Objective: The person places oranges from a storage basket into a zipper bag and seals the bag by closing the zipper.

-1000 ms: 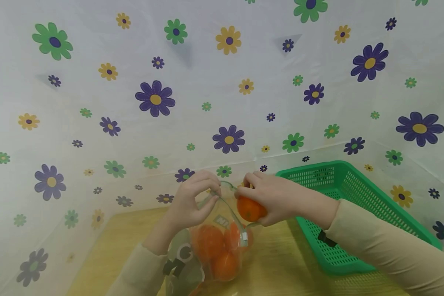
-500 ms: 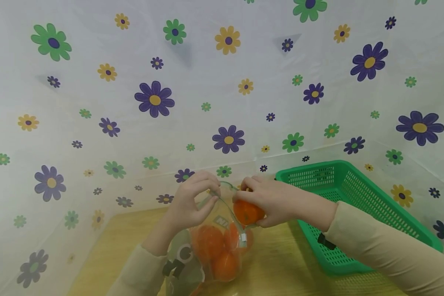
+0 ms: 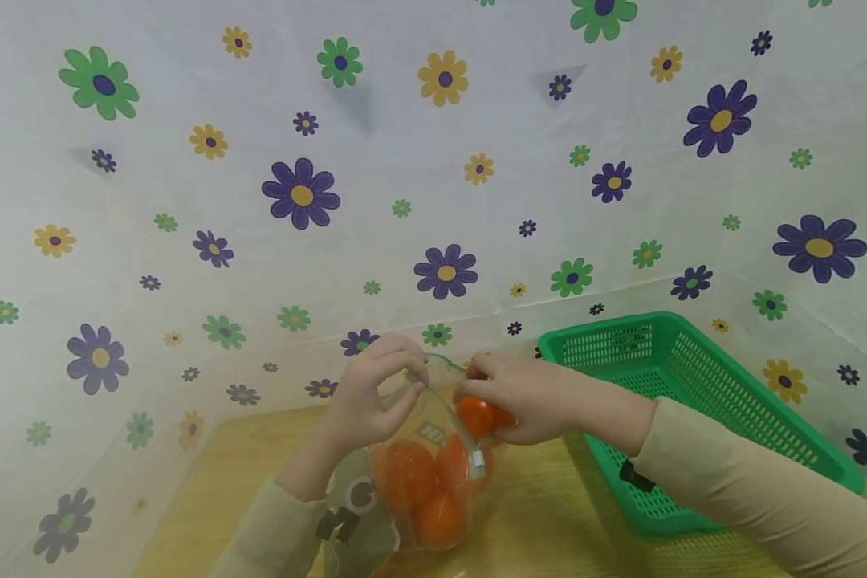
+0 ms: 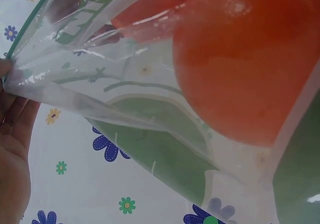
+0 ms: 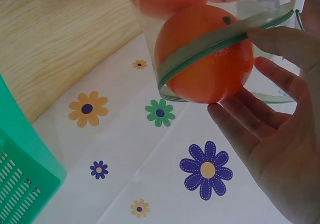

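A clear zip bag [image 3: 397, 536] with a green-lined mouth and green print stands on the table, several oranges [image 3: 441, 520] visible inside. My left hand [image 3: 377, 393] pinches the left side of its mouth and keeps it spread; the left wrist view shows the fingers at the zip edge [image 4: 25, 27]. At the right side of the opening, my right hand [image 3: 531, 399] holds another orange [image 3: 474, 416]. In the right wrist view this orange [image 5: 210, 87] lies partly behind the zip strip, within the mouth, with fingertips against it and the thumb at the strip.
A green plastic basket [image 3: 621, 490] with slotted walls stands on the right, under the right forearm. The wooden table [image 3: 542, 514] lies below, and a white flower-printed sheet [image 3: 390, 120] rises behind and at the sides.
My right hand has shifted slightly left and down, bringing its orange into the bag's mouth. The left hand keeps its grip in nearly the same place.
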Demonstrator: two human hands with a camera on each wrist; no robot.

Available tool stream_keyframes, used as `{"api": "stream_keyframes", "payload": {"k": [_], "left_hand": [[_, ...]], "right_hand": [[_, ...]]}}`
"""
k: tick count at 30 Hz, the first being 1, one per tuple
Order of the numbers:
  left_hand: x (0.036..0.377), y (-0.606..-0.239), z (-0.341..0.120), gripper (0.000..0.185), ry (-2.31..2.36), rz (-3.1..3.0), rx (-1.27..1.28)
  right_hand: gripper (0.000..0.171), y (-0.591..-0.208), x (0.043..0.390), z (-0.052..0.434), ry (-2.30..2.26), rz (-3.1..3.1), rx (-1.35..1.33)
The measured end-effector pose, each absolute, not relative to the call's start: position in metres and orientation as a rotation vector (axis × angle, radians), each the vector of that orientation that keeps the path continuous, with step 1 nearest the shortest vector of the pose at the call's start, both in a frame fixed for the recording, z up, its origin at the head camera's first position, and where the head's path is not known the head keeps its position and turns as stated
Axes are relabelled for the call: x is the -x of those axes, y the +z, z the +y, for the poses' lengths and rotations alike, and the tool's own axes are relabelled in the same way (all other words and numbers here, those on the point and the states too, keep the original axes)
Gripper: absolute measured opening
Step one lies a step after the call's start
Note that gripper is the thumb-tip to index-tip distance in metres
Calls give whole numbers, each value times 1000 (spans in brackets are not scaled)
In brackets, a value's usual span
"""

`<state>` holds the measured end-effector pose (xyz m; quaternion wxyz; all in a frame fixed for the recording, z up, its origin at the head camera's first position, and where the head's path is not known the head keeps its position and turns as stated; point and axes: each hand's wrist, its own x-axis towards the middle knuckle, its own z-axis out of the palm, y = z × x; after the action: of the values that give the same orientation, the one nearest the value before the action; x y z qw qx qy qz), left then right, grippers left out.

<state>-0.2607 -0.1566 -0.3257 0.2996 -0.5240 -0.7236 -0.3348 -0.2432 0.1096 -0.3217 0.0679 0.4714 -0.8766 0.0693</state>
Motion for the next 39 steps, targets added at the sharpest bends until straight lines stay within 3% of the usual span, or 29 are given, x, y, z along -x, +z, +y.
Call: {"api": "stream_keyframes", "payload": {"k": [5,18,34,39], "left_hand": [[262,-326,-155,17,-860,-1897,1366],[261,-315,-149,22,-758,-1811,1277],[249,-310,-175,26,-724,-1915,1341],[248,-313,-191,19,-693,-2024,1360]], "right_hand": [[36,-323,242,110,205,-2642,-1437],[23,-319,231,101,354,-2533,-1556],[22,-321,225,101,301,-2303,-1550],[25,-325,223,100,209,-2135,-1552]]}}
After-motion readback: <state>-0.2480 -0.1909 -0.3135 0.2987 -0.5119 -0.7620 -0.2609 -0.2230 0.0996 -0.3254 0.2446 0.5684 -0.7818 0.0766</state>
